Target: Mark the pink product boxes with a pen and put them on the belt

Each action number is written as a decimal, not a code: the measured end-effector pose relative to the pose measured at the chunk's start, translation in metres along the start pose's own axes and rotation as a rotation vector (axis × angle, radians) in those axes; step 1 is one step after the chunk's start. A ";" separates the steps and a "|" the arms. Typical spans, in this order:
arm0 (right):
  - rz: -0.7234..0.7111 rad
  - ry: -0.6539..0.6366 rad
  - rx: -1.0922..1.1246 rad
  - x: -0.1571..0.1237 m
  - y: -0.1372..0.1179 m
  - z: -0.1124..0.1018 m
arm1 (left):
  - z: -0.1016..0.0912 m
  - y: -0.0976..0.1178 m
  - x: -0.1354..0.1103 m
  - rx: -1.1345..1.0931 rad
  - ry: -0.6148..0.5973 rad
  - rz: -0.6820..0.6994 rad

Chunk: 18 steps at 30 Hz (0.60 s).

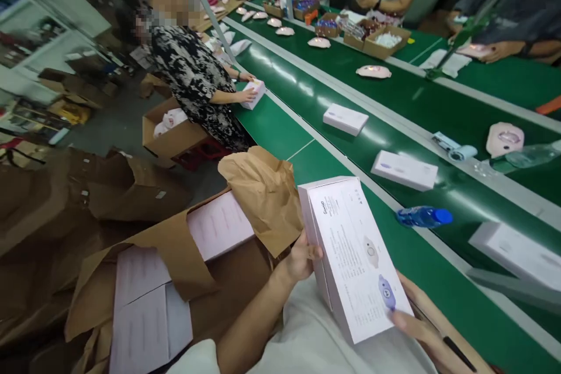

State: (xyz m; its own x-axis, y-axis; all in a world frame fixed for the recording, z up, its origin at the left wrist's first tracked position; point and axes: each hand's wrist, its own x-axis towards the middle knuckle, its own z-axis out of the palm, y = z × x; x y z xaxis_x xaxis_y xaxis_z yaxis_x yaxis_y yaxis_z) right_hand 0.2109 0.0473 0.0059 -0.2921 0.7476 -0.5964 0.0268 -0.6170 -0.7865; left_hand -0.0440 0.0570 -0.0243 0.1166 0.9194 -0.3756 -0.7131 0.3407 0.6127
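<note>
A white printed box (pixel 346 251), with pictures of a beige and a purple device on its face, is tilted between my hands in front of my body. My left hand (pixel 304 257) is closed on its left edge, thumb on the side. My right hand (pixel 414 321) grips the lower right corner, its thumb on the printed face. A thin dark stick (pixel 458 353) lies along my right hand; I cannot tell whether the fingers hold it. To the left, an open brown carton (pixel 166 245) contains several white boxes (pixel 219 225). Crumpled brown paper (pixel 265 193) sticks up beside my left hand.
A green conveyor belt (pixel 302 87) carries white boxes (pixel 405 169). A blue bottle (pixel 423 216) lies at its near edge. Across the line, people handle pink devices (pixel 372 72) near parts trays (pixel 385 41). A co-worker (pixel 188 70) stands ahead with hands on a box (pixel 254 94).
</note>
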 end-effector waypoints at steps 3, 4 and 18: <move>0.117 0.092 0.133 0.029 0.022 -0.012 | -0.002 -0.008 0.009 -0.023 0.074 0.036; 0.120 0.120 0.164 0.043 0.027 -0.017 | -0.002 -0.010 0.011 -0.001 0.106 0.053; 0.115 0.193 -0.143 0.282 0.039 0.034 | -0.101 -0.040 -0.114 0.332 1.266 0.499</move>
State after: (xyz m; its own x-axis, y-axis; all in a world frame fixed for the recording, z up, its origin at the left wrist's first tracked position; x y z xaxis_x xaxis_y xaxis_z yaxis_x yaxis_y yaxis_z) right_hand 0.0969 0.2261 -0.1877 -0.0918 0.7164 -0.6916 0.1880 -0.6696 -0.7185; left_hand -0.0989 -0.0813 -0.0758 -0.9194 0.2176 -0.3276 -0.2786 0.2277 0.9330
